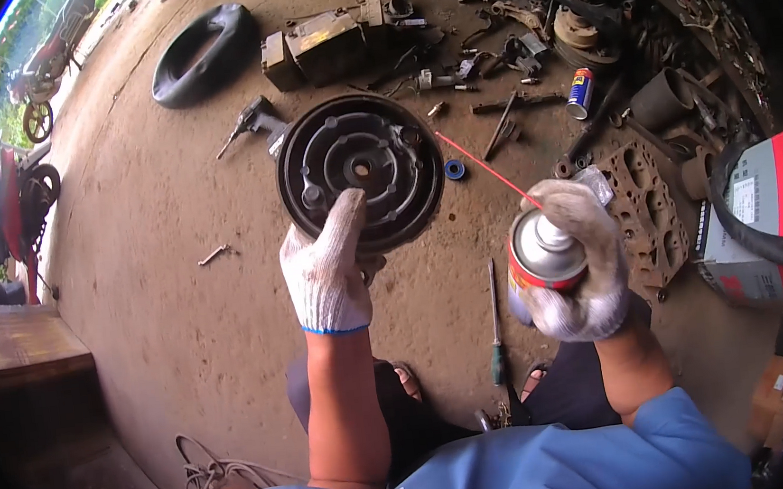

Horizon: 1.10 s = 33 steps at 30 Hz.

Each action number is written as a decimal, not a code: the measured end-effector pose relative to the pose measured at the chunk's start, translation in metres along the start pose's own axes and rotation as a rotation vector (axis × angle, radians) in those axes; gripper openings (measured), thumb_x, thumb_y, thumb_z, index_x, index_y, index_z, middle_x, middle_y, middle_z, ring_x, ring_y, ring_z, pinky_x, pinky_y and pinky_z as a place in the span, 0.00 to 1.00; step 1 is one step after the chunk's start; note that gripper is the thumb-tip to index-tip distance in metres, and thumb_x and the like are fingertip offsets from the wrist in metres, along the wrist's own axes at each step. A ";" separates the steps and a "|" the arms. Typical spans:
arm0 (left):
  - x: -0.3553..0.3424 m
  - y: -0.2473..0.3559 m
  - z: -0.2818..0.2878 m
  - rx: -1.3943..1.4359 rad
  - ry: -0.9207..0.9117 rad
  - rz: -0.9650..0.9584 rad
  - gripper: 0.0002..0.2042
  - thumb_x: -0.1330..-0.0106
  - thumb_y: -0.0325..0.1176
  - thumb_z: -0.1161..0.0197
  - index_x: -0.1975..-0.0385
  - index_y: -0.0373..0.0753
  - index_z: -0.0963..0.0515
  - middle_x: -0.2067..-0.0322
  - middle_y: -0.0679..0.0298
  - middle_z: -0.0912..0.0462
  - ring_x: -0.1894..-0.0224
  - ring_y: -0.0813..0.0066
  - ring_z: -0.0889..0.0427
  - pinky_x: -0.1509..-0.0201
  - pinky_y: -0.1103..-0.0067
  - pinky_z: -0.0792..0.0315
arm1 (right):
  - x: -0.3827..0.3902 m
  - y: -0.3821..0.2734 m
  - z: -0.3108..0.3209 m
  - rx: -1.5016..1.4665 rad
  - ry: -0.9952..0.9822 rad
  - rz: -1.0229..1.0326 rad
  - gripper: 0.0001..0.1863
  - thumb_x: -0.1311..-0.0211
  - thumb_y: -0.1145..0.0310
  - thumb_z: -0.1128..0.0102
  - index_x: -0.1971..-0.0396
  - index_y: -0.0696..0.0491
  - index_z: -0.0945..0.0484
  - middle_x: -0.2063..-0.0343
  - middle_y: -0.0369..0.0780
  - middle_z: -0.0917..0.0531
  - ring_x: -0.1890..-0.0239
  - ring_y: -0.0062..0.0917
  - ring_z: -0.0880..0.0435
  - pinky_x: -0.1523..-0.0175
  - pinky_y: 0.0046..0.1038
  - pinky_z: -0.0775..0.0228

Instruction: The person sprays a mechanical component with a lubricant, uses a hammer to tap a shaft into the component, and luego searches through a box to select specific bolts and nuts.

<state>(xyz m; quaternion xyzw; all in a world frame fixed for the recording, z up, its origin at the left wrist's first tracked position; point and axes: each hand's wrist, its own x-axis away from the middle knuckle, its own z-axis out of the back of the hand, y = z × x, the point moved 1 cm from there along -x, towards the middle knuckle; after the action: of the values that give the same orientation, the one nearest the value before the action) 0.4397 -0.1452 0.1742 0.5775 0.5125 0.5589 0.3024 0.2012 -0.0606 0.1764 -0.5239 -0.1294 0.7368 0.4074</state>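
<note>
My left hand point(332, 270), in a white knit glove, grips the lower edge of a round black disc-shaped part point(375, 175). Its thumb lies across the face, which has raised ridges, small bosses and a central hole. To the right, my gloved right hand point(580, 268) is wrapped round a spray can point(547, 252) with a white top and red band. A thin red straw point(488, 166) runs from the nozzle up and left, its tip close to the disc's right edge. Whether the nozzle is pressed cannot be seen.
A power drill point(255, 125) and an inner tube point(200, 59) lie beyond the disc. Near my feet is a screwdriver point(496, 329). A blue can point(580, 94), a holed metal block point(643, 208) and a box point(759, 215) stand right. Several metal parts are scattered behind.
</note>
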 end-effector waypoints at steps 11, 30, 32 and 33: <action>0.004 0.003 0.001 0.097 -0.031 -0.013 0.12 0.35 0.30 0.28 0.55 0.33 0.17 0.69 0.63 0.13 0.77 0.79 0.17 0.79 0.83 0.28 | -0.011 -0.008 -0.006 -0.003 -0.045 0.017 0.36 0.54 0.73 0.27 0.39 0.58 0.25 0.47 0.50 0.20 0.47 0.47 0.18 0.43 0.43 0.24; 0.002 -0.001 0.002 0.034 -0.047 -0.075 0.11 0.34 0.31 0.29 0.56 0.34 0.18 0.70 0.62 0.12 0.79 0.81 0.18 0.79 0.86 0.32 | -0.009 -0.005 -0.003 -0.006 -0.061 -0.059 0.36 0.53 0.73 0.28 0.39 0.58 0.25 0.46 0.49 0.20 0.46 0.46 0.19 0.41 0.43 0.25; 0.003 0.000 0.002 0.022 -0.049 -0.062 0.11 0.34 0.31 0.30 0.55 0.34 0.18 0.70 0.62 0.12 0.78 0.81 0.18 0.79 0.86 0.32 | -0.010 -0.004 -0.003 0.001 -0.064 -0.048 0.36 0.53 0.73 0.28 0.39 0.58 0.25 0.47 0.50 0.20 0.46 0.46 0.18 0.41 0.43 0.25; 0.003 0.001 0.002 0.012 -0.051 -0.049 0.12 0.34 0.31 0.30 0.55 0.34 0.18 0.69 0.62 0.12 0.78 0.81 0.18 0.78 0.86 0.31 | -0.010 -0.004 -0.003 0.008 -0.067 -0.036 0.36 0.53 0.73 0.27 0.39 0.57 0.25 0.47 0.50 0.20 0.46 0.46 0.18 0.42 0.43 0.24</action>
<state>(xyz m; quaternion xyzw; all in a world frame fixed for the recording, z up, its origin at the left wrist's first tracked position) 0.4412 -0.1425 0.1755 0.5805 0.5220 0.5335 0.3254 0.2072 -0.0659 0.1840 -0.4949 -0.1493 0.7470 0.4181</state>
